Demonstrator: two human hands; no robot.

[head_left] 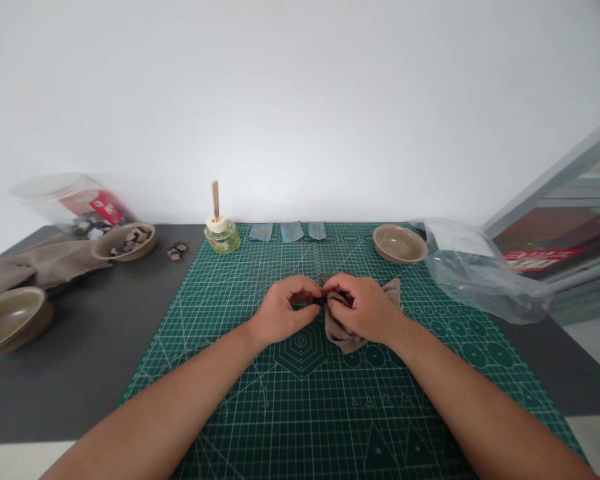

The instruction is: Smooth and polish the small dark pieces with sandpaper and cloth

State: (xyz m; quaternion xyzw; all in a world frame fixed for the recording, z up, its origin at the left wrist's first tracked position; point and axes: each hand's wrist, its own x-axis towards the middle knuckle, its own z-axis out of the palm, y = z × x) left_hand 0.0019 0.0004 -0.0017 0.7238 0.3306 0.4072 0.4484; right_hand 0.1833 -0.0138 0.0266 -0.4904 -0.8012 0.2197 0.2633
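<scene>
Left grip [286, 310]: pinched on a small dark piece [319, 301], held at the fingertips; what it is cannot be told at this size.
Right grip [365, 303]: closed around a bunched brown cloth [347, 341], which is brought right up to the piece; whether the piece is also gripped by the right fingers cannot be told.
Piece's place: midway between the left and right edges of the green cutting mat [230, 393], toward its far edge.
Slip risk: the piece could be dropped onto the mat, since only a small part is covered by the pinch; a tug from the cloth would be the likely cause.
Cloth risk: the piece could be hidden or snagged, caused by loose folds around it.
Mat's far edge: 3 bluish packets [291, 231] are lined up, with a reed diffuser [223, 235] near the far left corner; it could be tipped by a wide left sweep.
Far right corner: a bowl [399, 244] is set near it, beside a clear plastic bag [473, 267]; the bowl could be shifted if the bag were pulled.
</scene>
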